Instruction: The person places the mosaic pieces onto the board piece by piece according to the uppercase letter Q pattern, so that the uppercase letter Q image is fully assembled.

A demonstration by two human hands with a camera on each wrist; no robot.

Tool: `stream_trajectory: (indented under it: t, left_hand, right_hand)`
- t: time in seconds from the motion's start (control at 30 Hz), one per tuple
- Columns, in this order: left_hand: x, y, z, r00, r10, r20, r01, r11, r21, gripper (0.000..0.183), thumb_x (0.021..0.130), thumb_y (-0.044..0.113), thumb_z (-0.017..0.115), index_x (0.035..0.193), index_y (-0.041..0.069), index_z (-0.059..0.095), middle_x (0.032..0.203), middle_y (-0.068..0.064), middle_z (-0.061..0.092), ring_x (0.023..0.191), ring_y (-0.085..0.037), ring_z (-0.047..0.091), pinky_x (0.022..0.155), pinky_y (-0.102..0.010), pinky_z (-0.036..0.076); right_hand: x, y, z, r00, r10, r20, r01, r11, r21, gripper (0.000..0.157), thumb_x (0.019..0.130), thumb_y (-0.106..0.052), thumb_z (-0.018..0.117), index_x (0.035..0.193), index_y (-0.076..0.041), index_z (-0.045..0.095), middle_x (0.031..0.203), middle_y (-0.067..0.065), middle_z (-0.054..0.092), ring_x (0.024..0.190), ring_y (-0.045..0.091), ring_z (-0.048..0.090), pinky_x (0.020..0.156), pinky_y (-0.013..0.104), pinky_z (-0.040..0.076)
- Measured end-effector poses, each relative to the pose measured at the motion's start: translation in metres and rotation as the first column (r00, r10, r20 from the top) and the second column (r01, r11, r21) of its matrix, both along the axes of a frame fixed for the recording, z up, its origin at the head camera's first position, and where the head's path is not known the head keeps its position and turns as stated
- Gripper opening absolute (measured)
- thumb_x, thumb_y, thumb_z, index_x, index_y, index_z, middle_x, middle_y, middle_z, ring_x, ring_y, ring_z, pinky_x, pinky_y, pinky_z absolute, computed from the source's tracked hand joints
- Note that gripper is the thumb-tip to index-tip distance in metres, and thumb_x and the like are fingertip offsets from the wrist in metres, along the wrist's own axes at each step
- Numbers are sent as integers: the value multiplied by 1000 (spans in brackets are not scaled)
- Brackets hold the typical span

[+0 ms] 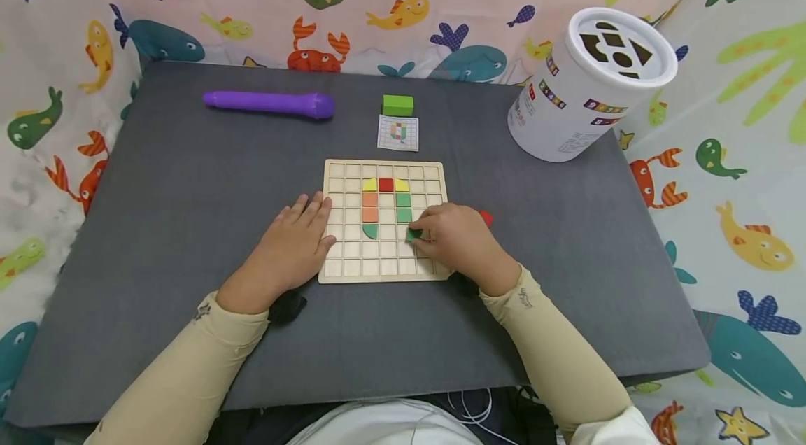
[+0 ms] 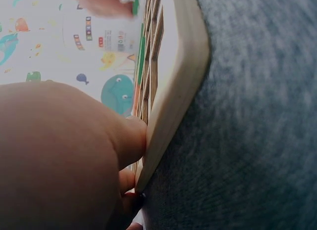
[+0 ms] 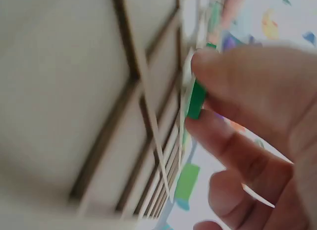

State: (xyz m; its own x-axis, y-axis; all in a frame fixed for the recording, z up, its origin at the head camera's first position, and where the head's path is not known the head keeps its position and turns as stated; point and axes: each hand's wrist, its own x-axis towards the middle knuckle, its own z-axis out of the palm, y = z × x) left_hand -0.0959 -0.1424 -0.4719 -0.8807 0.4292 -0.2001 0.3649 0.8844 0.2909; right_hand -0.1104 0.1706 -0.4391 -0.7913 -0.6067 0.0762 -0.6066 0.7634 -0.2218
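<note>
A wooden grid board [image 1: 384, 280] lies on the grey table. Its cells hold a red tile [image 1: 385, 185] between two yellow tiles, orange tiles [image 1: 370, 208] down the left, green tiles [image 1: 403, 208] down the right, and a rounded green tile [image 1: 370, 231] at lower left. Fingers extended, my left hand [image 1: 286, 249] rests along the board's left edge, thumb against the rim in the left wrist view. My right hand [image 1: 462, 238] pinches another green tile [image 3: 196, 99] between thumb and finger, just over the cells below the right column.
Beyond the board lie a printed pattern card [image 1: 398, 133] and a green block [image 1: 397, 106]. A purple tube [image 1: 269, 104] lies back left. The white bucket [image 1: 567, 102], its lid cut with shaped holes, stands back right. A red piece [image 1: 486, 218] peeks out beside my right hand.
</note>
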Motion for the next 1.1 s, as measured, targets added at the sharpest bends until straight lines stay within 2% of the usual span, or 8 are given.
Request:
stream_trajectory:
  t: [0.2, 0.33, 0.47, 0.6, 0.7, 0.83, 0.97, 1.1]
  left_hand:
    - [-3, 7, 2, 1000, -3, 10, 3, 1000, 2, 71, 115, 35, 46, 169, -1, 16, 176, -19, 13, 162, -42, 10, 128, -59, 13]
    - [-3, 8, 8, 1000, -9, 1, 9, 1000, 3, 70, 115, 33, 47, 168, -3, 18, 175, -20, 15, 161, -43, 12, 128, -60, 15]
    - [-3, 9, 9, 1000, -13, -3, 13, 1000, 2, 70, 115, 33, 47, 168, -3, 19, 175, -21, 16, 161, -43, 13, 128, -60, 15]
    - [-4, 6, 7, 1000, -13, -4, 13, 1000, -9, 70, 115, 33, 47, 168, -3, 18, 175, -21, 16, 161, -43, 12, 127, -60, 15]
    - [-3, 3, 5, 1000, -8, 1, 8, 1000, -12, 71, 115, 32, 48, 168, -4, 19, 175, -22, 17, 161, -44, 13, 127, -61, 15]
    - [-2, 1, 3, 1000, -13, 5, 13, 1000, -5, 71, 115, 33, 48, 168, -4, 19, 175, -22, 17, 161, -44, 13, 127, -61, 15]
    - [-2, 0, 3, 1000, -7, 11, 7, 1000, -6, 71, 115, 33, 47, 168, -3, 18, 175, -22, 16, 161, -44, 12, 127, -61, 14]
    - [-1, 1, 2, 1000, 5, 27, -4, 1000, -6, 71, 116, 34, 45, 169, -3, 16, 175, -21, 14, 161, -43, 10, 128, -61, 13]
  right_hand:
    - [-5, -13, 3, 996, 79, -40, -77, 995, 59, 20, 86, -5, 87, 98, -21, 89, 103, -5, 79, 92, 20, 71, 72, 37, 57]
    - [-7, -2, 10, 992, 124, 29, -125, 992, 17, 27, 96, -4, 77, 120, -14, 84, 122, 3, 76, 107, 26, 69, 86, 40, 57]
    - [-6, 31, 17, 995, -89, 54, 92, 994, -63, 35, 102, -7, 67, 135, -9, 76, 135, 11, 70, 119, 35, 64, 96, 52, 54]
    - [-1, 68, 13, 923, -384, 31, 381, 922, 70, 34, 101, -17, 71, 134, -9, 76, 133, 14, 70, 118, 41, 64, 90, 60, 55]
    - [5, 84, 2, 893, -449, 39, 439, 886, 148, 32, 99, -19, 75, 129, -8, 78, 125, 14, 73, 108, 40, 69, 81, 60, 58]
    - [14, 88, -7, 883, -465, 61, 458, 884, 95, 25, 95, -17, 78, 119, -10, 83, 114, 10, 77, 89, 32, 72, 67, 52, 59]
    - [16, 68, 0, 922, -384, 51, 385, 923, 3, 22, 91, -18, 78, 111, -15, 85, 111, 4, 78, 88, 24, 70, 65, 45, 58]
    - [12, 29, 6, 985, -171, -5, 171, 984, -56, 18, 90, -17, 78, 106, -16, 87, 107, -2, 79, 94, 20, 72, 69, 42, 60]
